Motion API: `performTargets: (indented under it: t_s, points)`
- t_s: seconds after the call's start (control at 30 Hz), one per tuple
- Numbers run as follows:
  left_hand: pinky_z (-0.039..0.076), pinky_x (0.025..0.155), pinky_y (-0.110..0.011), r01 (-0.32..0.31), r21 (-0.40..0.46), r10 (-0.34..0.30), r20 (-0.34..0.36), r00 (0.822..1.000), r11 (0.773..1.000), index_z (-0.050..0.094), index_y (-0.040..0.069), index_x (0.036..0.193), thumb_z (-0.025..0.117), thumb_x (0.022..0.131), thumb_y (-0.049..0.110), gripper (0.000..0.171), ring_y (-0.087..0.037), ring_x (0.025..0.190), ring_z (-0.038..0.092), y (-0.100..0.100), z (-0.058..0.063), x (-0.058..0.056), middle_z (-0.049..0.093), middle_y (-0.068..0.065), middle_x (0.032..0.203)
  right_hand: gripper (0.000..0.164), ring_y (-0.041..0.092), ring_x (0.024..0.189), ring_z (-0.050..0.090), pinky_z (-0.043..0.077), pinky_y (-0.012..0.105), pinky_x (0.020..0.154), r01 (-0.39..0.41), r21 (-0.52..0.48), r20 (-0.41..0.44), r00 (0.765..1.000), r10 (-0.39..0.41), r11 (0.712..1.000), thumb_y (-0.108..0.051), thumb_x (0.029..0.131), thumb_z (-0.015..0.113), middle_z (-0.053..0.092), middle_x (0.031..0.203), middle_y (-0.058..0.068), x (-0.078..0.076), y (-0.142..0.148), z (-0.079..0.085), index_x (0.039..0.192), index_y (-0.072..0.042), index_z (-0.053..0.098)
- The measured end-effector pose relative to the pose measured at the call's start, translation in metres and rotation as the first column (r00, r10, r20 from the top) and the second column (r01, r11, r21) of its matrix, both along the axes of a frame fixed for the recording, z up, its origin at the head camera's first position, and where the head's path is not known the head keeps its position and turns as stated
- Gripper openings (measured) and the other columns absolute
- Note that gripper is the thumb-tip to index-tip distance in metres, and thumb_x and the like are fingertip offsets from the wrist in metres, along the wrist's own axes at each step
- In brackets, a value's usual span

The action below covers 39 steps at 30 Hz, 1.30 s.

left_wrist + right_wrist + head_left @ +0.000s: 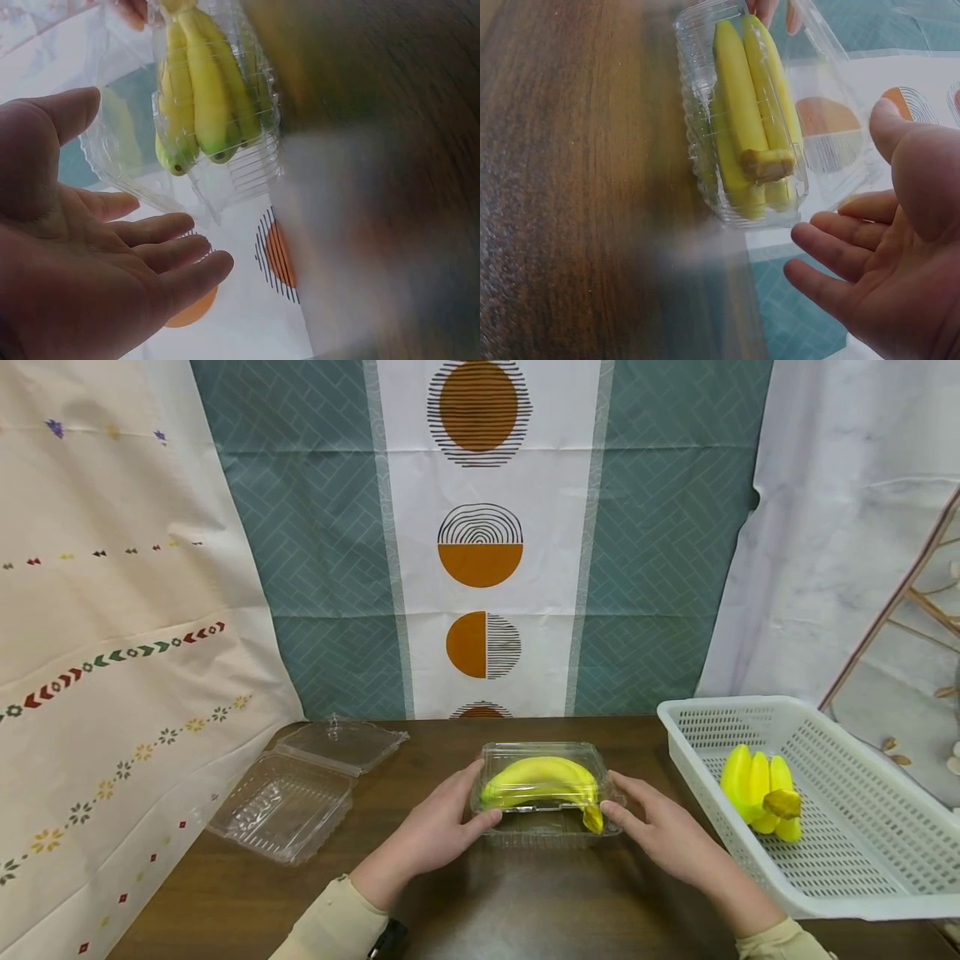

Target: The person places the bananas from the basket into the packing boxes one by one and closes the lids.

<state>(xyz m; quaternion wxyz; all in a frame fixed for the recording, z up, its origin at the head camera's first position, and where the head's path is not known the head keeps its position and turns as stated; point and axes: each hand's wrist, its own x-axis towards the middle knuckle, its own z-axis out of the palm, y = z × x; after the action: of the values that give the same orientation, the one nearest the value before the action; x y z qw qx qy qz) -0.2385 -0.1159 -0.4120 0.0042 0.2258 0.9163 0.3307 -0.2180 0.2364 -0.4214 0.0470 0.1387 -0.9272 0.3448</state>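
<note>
A clear plastic clamshell box (pixel 525 841) holds a bunch of yellow bananas (pixel 542 777) in the middle of the table. Its hinged lid (pixel 536 747) lies over the fruit; in the wrist views it stands at an angle to the base. The stem end pokes toward the front right corner. At the box's left side is my left hand (pixel 442 817), thumb near the front corner, fingers extended. My right hand (pixel 663 833) flanks the right side likewise. Both wrist views show spread, fairly straight fingers beside the box, gripping nothing; whether fingertips touch the lid I cannot tell.
To the left, a second clear clamshell box (pixel 288 810) lies with its lid folded back. A white perforated plastic basket (pixel 862 860) stands on the right, with another banana bunch (pixel 759 785) inside. Patterned cloth (pixel 487 485) hangs behind the brown table (pixel 555 910).
</note>
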Motion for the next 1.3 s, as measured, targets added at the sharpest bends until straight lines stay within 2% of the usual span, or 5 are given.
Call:
performTargets:
  t_s: [0.57, 0.77, 0.93, 1.17, 1.3]
  points:
    - [0.034, 0.126, -0.064, 0.023, -0.042, -0.023, -0.005, 1.000, 0.999, 0.030, 0.004, 0.173, 0.073, 0.108, 0.042, 0.087, -0.040, 0.163, 0.032, 0.000, -0.013, -0.002, 0.036, -0.019, 0.176, 0.082, 0.044, 0.138, 0.062, 0.052, 0.065, 0.109, -0.006, 0.041, 0.027, 1.000, 0.005, 0.999, -0.053, 0.106, 0.073, 0.054, 0.162, 0.022, 0.000, 0.000, -0.005, 0.165, -0.002, 0.049]
    - [0.037, 0.125, -0.063, 0.024, -0.045, -0.025, -0.024, 0.999, 0.999, 0.032, 0.002, 0.172, 0.074, 0.108, 0.039, 0.085, -0.039, 0.161, 0.037, 0.001, -0.013, -0.003, 0.037, -0.021, 0.174, 0.081, 0.039, 0.135, 0.065, 0.054, 0.063, 0.108, -0.001, 0.040, 0.025, 1.000, 0.000, 0.999, -0.053, 0.104, 0.075, 0.057, 0.160, 0.019, -0.001, -0.001, -0.005, 0.163, -0.002, 0.052]
    - [0.040, 0.123, -0.062, 0.018, -0.057, -0.020, -0.034, 0.999, 0.998, 0.035, 0.004, 0.172, 0.074, 0.108, 0.038, 0.082, -0.038, 0.159, 0.040, 0.001, -0.013, -0.004, 0.040, -0.020, 0.173, 0.079, 0.039, 0.137, 0.064, 0.052, 0.063, 0.110, 0.005, 0.035, 0.043, 0.999, -0.006, 0.999, -0.052, 0.105, 0.075, 0.055, 0.161, 0.019, -0.002, -0.001, -0.006, 0.163, -0.003, 0.053]
    - [0.042, 0.122, -0.062, -0.022, -0.033, 0.022, -0.003, 1.000, 0.999, 0.038, 0.000, 0.169, 0.071, 0.110, 0.032, 0.076, -0.039, 0.156, 0.045, 0.001, -0.012, -0.004, 0.042, -0.022, 0.171, 0.083, 0.041, 0.137, 0.064, 0.053, 0.062, 0.109, -0.006, 0.023, 0.091, 0.996, 0.004, 1.000, -0.055, 0.106, 0.072, 0.056, 0.159, 0.023, -0.003, 0.002, -0.006, 0.164, -0.001, 0.050]
    - [0.044, 0.119, -0.063, -0.054, -0.017, 0.054, 0.011, 0.998, 0.998, 0.045, -0.003, 0.164, 0.069, 0.109, 0.023, 0.066, -0.040, 0.151, 0.050, 0.002, -0.012, -0.004, 0.047, -0.025, 0.166, 0.077, 0.040, 0.135, 0.065, 0.055, 0.061, 0.106, -0.018, -0.041, 0.137, 0.990, 0.024, 0.999, -0.047, 0.109, 0.071, 0.059, 0.157, 0.024, -0.003, 0.003, -0.005, 0.165, -0.001, 0.048]
